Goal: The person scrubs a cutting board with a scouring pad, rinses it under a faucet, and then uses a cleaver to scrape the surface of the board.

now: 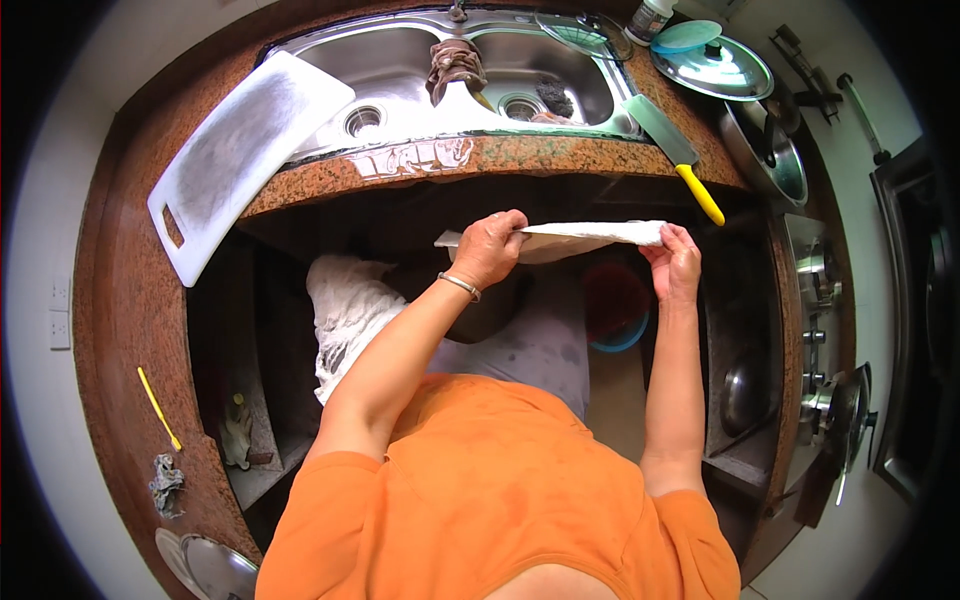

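Observation:
A white cloth (592,231) is stretched sideways in front of the counter's edge, over the dark open space below the sink. My left hand (489,247), with a bangle on the wrist, grips its left part, and a short end sticks out beyond the fist. At the other end, my right hand (673,261) pinches the cloth's corner between thumb and fingers. Another white cloth (352,315), crumpled, hangs over my left thigh. Beyond the hands, a cleaver (664,133) with a yellow handle lies on the counter, its handle jutting past the edge.
A white cutting board (240,161) leans over the left rim of the double steel sink (540,71). A brown cloth (456,64) drapes the faucet. Lids (712,71) and a steel pan (780,161) stand right. A red basin (615,300) is below; a yellow toothbrush (159,405) lies left.

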{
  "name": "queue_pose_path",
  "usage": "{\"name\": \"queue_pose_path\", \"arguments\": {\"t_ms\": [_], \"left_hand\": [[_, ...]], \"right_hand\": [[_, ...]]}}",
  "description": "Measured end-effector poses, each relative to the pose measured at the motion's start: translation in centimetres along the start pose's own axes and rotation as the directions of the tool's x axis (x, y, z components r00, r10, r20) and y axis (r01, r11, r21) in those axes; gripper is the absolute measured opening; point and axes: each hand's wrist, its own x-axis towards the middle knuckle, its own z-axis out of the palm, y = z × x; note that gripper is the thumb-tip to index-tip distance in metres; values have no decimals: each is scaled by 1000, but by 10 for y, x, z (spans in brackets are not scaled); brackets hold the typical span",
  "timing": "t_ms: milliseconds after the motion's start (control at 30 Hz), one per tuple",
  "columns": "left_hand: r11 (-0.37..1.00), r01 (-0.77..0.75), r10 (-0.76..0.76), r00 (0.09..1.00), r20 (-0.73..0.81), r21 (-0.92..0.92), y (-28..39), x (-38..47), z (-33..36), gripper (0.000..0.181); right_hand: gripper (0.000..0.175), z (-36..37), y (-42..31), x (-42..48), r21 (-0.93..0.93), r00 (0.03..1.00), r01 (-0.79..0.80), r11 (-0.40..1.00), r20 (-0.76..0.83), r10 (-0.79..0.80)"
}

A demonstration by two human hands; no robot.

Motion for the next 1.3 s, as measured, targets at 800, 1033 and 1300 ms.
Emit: {"name": "queue_pose_path", "arguments": {"t_ms": [800, 1033, 1300], "left_hand": [[910, 356, -411, 843, -348, -212, -32, -119, -229, 14], [759, 623, -179, 478, -860, 189, -66, -136, -324, 18], [611, 785, -225, 295, -929, 102, -116, -170, -371, 31]], "right_hand": [[32, -5, -49, -28, -888, 852, 371, 272, 210, -479], [64, -42, -63, 79, -910, 805, 217, -354, 371, -462], [77, -35, -57, 122, -889, 924, 227, -397, 326, -200]]}}
